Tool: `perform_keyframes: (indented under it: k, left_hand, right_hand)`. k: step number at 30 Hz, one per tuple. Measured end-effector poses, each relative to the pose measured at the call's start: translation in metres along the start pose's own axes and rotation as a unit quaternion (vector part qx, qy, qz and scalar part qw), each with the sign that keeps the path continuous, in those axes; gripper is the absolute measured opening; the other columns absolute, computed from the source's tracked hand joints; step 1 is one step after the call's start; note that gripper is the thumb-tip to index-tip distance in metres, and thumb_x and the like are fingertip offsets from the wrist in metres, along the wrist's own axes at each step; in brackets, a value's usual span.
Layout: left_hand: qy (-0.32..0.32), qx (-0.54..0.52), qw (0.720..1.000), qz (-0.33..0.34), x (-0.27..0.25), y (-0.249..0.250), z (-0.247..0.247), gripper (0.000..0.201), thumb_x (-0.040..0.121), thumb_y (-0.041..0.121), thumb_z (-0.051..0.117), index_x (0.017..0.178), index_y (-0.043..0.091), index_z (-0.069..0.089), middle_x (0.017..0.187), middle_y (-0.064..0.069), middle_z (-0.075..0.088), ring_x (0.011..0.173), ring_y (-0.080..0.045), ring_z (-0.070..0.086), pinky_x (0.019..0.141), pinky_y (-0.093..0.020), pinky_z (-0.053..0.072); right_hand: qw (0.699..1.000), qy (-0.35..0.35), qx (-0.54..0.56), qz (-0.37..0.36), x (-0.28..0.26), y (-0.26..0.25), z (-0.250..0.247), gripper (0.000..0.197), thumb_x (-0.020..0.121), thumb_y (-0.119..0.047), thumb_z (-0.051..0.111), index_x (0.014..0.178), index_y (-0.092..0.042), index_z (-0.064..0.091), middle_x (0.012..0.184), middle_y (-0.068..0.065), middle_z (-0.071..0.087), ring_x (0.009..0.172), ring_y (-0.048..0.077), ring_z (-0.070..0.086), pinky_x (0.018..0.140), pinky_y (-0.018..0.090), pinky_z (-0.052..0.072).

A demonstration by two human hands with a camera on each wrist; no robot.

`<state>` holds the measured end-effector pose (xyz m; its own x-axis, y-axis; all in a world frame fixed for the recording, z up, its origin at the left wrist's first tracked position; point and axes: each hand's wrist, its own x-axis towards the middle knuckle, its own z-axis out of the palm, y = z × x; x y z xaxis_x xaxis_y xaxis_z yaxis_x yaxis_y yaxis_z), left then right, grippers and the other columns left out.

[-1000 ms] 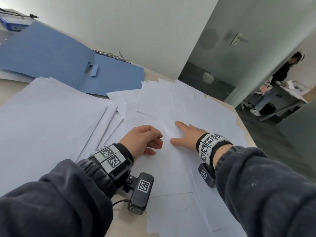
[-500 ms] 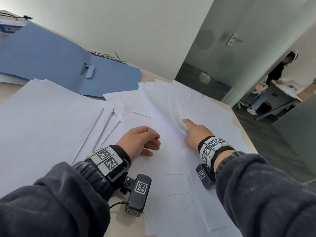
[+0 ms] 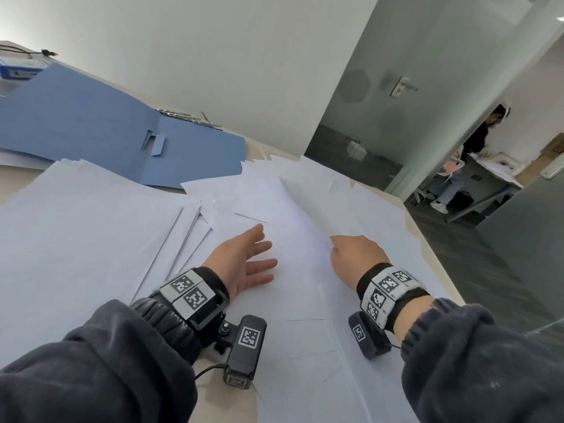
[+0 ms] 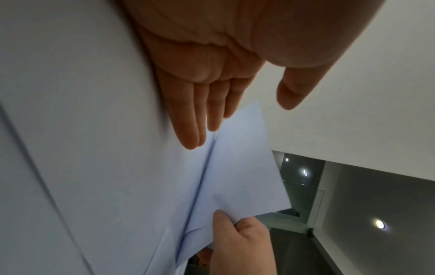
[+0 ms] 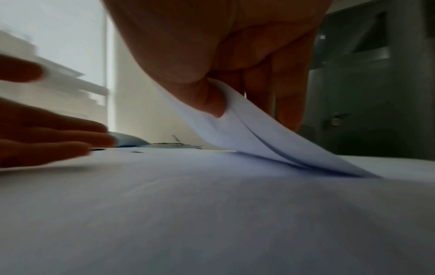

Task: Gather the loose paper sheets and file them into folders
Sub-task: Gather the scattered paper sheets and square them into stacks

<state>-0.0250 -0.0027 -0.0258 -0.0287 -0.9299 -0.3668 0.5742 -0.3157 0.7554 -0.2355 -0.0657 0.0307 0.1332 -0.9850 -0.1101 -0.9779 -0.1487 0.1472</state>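
Lifted sheet corner (image 5: pixel 237 119) pinched in right hand (image 3: pixel 357 254), above paper spread (image 3: pixel 91 239)

Readable text: none in any view.
Wrist bands (image 3: pixel 189 290): black-and-white square code patterns only, no letters.
Blue box (image 3: pixel 18 68), worktop's far left corner: print too blurred to read.

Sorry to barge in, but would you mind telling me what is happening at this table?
A person is gathering loose white paper sheets spread across the table. The right hand pinches the lifted edge of a couple of sheets, while the left hand is open, fingers straight, over the pile. An open blue folder lies at the far left, with nothing filed in it yet.
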Motion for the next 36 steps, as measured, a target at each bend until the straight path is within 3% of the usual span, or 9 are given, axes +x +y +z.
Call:
perform_keyframes:
  k: [2,5,10,12,16,21,28,32,36]
  left_hand:
    - [0.004,-0.034,0.999,-0.017,0.000,0.001,-0.001,0.056,0.089,0.056,0.061,0.131,0.021,0.048,0.128,-0.004,0.059,0.102,-0.038,0.069,0.075,-0.046,0.059]
    - [-0.015,-0.031,0.999,-0.019,-0.002,0.001,-0.002,0.057,0.086,0.060,0.061,0.127,0.021,0.056,0.124,-0.007,0.066,0.101,-0.039,0.070,0.080,-0.050,0.059]
    - [0.019,-0.047,0.999,-0.015,-0.002,-0.003,-0.003,0.034,0.095,0.011,0.052,0.127,0.003,0.057,0.116,-0.024,0.069,0.100,-0.043,0.069,0.072,-0.052,0.060]
    - [0.031,-0.047,0.998,-0.014,-0.001,-0.005,-0.005,0.035,0.094,0.004,0.047,0.128,0.003,0.054,0.114,-0.024,0.069,0.097,-0.042,0.070,0.063,-0.048,0.059]
    - [0.044,-0.024,0.999,0.016,0.003,-0.006,-0.006,0.037,0.093,0.002,0.055,0.130,0.010,0.053,0.110,-0.019,0.071,0.088,-0.039,0.072,0.061,-0.048,0.059]
    - [0.029,-0.038,0.997,0.059,0.003,-0.002,-0.007,0.053,0.085,0.041,0.073,0.132,0.030,0.052,0.117,-0.003,0.072,0.099,-0.032,0.072,0.077,-0.060,0.057]
    - [0.094,-0.024,0.993,0.066,0.007,0.000,-0.009,0.039,0.093,0.015,0.063,0.129,0.023,0.048,0.113,-0.007,0.069,0.094,-0.032,0.070,0.065,-0.048,0.060]
    - [0.091,0.002,0.993,0.077,0.008,-0.001,-0.009,0.050,0.084,0.024,0.071,0.130,0.025,0.051,0.114,-0.007,0.071,0.096,-0.033,0.072,0.073,-0.057,0.059]
    - [0.083,0.018,0.993,0.078,0.009,-0.001,-0.009,0.062,0.070,0.030,0.070,0.130,0.027,0.053,0.113,-0.006,0.071,0.095,-0.033,0.072,0.074,-0.060,0.058]
  right_hand:
    - [0.998,-0.004,-0.033,-0.052,-0.019,-0.010,0.001,0.046,0.099,-0.015,0.035,0.137,-0.032,0.054,0.132,0.004,0.063,0.113,0.030,0.060,0.091,0.032,0.047]
    - [0.992,-0.008,-0.036,-0.122,-0.039,-0.025,0.010,0.048,0.098,-0.016,0.036,0.139,-0.037,0.051,0.139,0.000,0.060,0.120,0.031,0.058,0.098,0.038,0.048]
    - [0.972,-0.092,0.031,-0.216,-0.052,-0.029,0.017,0.046,0.097,-0.054,0.049,0.143,-0.048,0.045,0.146,-0.013,0.053,0.133,0.015,0.050,0.108,0.037,0.042]
    - [0.967,-0.117,0.141,-0.178,-0.050,-0.020,0.010,0.055,0.089,-0.071,0.050,0.141,-0.052,0.046,0.144,-0.017,0.054,0.130,0.006,0.050,0.111,0.032,0.038]
    - [0.961,-0.048,0.269,-0.036,-0.015,0.014,0.011,0.052,0.093,-0.064,0.053,0.135,-0.034,0.059,0.138,-0.013,0.058,0.126,0.009,0.055,0.108,0.031,0.040]
    - [0.963,-0.077,0.225,0.128,0.032,0.056,0.031,0.068,0.088,-0.057,0.064,0.146,-0.026,0.045,0.147,0.006,0.050,0.128,0.024,0.054,0.107,0.034,0.041]
    - [0.971,-0.102,0.189,0.105,0.050,0.046,0.031,0.089,0.062,-0.059,0.079,0.141,-0.037,0.047,0.144,0.007,0.049,0.124,0.025,0.056,0.108,0.041,0.043]
    - [0.969,-0.106,0.208,0.077,0.054,0.040,0.033,0.105,0.037,-0.066,0.074,0.137,-0.044,0.049,0.145,0.006,0.048,0.130,0.022,0.051,0.110,0.044,0.043]
    - [0.964,-0.097,0.235,0.074,0.047,0.037,0.032,0.092,0.055,-0.050,0.087,0.139,-0.040,0.050,0.145,0.008,0.047,0.129,0.022,0.052,0.110,0.040,0.042]
